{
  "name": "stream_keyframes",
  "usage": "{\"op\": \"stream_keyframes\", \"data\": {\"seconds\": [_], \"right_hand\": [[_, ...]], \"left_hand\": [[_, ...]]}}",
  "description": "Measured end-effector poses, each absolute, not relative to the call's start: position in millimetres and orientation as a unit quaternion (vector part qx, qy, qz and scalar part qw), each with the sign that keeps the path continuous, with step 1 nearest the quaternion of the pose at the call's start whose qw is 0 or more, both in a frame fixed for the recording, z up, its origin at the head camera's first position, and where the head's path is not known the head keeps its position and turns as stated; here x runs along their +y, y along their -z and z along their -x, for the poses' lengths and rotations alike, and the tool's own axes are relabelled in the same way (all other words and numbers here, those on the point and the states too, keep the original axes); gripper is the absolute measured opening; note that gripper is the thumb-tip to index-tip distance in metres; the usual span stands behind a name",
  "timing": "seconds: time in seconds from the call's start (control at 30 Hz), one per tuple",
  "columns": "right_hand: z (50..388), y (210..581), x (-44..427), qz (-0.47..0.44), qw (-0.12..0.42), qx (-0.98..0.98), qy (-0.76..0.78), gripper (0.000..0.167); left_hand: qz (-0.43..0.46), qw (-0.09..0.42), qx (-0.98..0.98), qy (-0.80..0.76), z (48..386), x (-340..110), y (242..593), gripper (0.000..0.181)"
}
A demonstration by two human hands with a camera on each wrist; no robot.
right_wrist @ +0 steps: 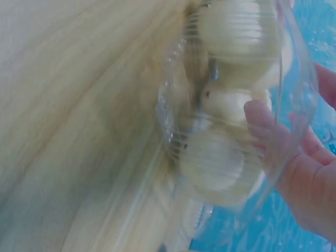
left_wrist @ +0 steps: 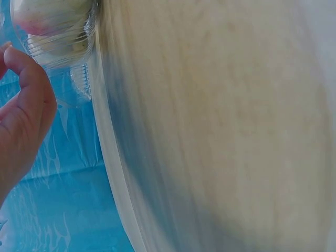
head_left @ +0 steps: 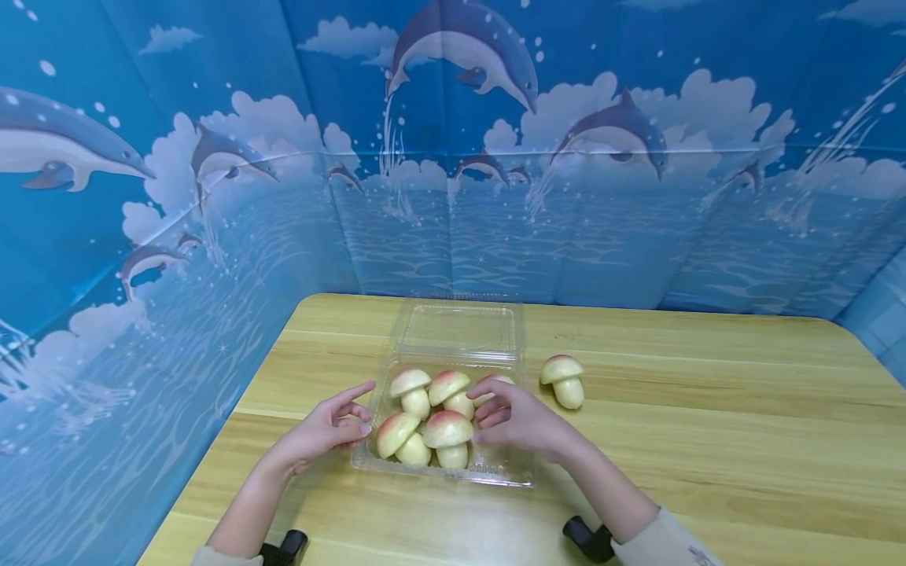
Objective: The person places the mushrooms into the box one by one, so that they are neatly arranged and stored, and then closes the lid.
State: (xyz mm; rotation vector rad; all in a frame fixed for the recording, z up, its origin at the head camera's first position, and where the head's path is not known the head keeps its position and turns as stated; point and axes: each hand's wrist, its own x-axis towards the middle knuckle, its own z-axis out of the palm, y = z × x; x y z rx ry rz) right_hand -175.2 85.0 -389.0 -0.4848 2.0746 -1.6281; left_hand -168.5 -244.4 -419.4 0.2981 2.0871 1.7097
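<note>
A clear plastic clamshell box (head_left: 520, 472) lies with its lid (head_left: 463, 326) folded back. Several cream mushrooms (head_left: 447, 430) with reddish caps, real or artificial I cannot tell, sit inside. Beside the box's left wall is my left hand (head_left: 322, 431), index finger extended and thumb near the rim; it holds nothing. My right hand (head_left: 520, 420) is over the right side of the box, fingers apart and loosely bent. It partly hides a mushroom (head_left: 495, 380) at the back right. Through the clear wall, the right wrist view shows my thumb (right_wrist: 258, 118) close to the mushrooms; contact is unclear.
One more mushroom (head_left: 564, 381) lies on the wooden table (head_left: 708, 424), right of the box. A blue dolphin-printed curtain (head_left: 495, 212) hangs behind the table and along its left side. Black wrist mounts (head_left: 591, 541) show near both forearms.
</note>
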Motion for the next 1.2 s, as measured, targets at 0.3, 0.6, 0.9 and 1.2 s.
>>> {"op": "stream_keyframes", "data": {"seconds": [0.3,0.6,0.9,1.2], "right_hand": [[176,382,105,0.187,0.217,0.745,0.602,0.058],[178,379,129,0.188,0.195,0.746,0.608,0.061],[181,380,155,0.168,0.177,0.755,0.609,0.066],[178,377,174,0.128,0.169,0.761,0.613,0.067]], "left_hand": [[-0.111,0.211,0.752,-0.615,169,-244,420,0.072],[-0.104,0.219,0.743,-0.624,169,-245,420,0.072],[-0.108,0.223,0.741,-0.624,170,-246,420,0.072],[-0.107,0.222,0.742,-0.623,169,-247,420,0.072]]}}
